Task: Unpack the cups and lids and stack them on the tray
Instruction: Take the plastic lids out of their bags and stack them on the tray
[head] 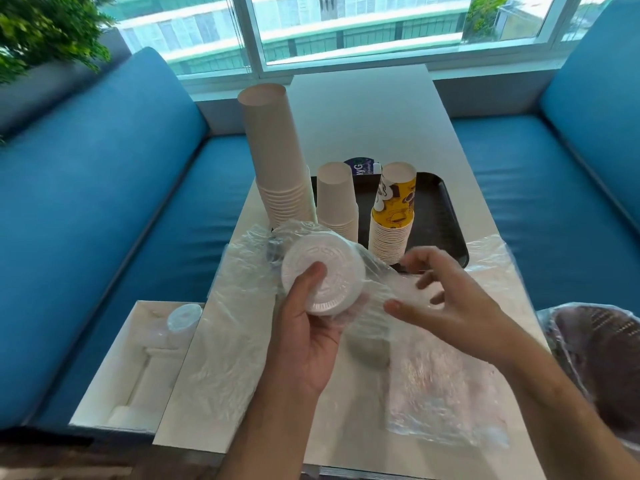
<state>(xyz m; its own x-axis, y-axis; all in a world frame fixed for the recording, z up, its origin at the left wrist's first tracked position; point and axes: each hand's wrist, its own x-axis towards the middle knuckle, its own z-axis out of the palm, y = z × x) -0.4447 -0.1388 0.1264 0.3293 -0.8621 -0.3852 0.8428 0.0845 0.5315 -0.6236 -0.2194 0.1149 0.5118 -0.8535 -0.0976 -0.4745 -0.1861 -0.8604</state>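
Observation:
My left hand (308, 337) grips a stack of white lids (322, 271) still partly wrapped in clear plastic film (391, 289), thumb on the top lid. My right hand (440, 296) is just right of the lids, its fingers curled around the loose film. Behind them lies a black tray (436, 220) with a short stack of plain paper cups (337, 199) and a stack of yellow printed cups (394, 213) on it. A tall stack of plain cups (277, 154) stands at the tray's left edge.
Empty clear wrappers (443, 386) lie spread over the white table (367, 112). A white box (138, 365) with another wrapped lid pack (183, 318) sits on the blue bench to the left. A dark bin lined with plastic (602, 358) stands at the right. A blue-labelled item (360, 166) lies behind the tray.

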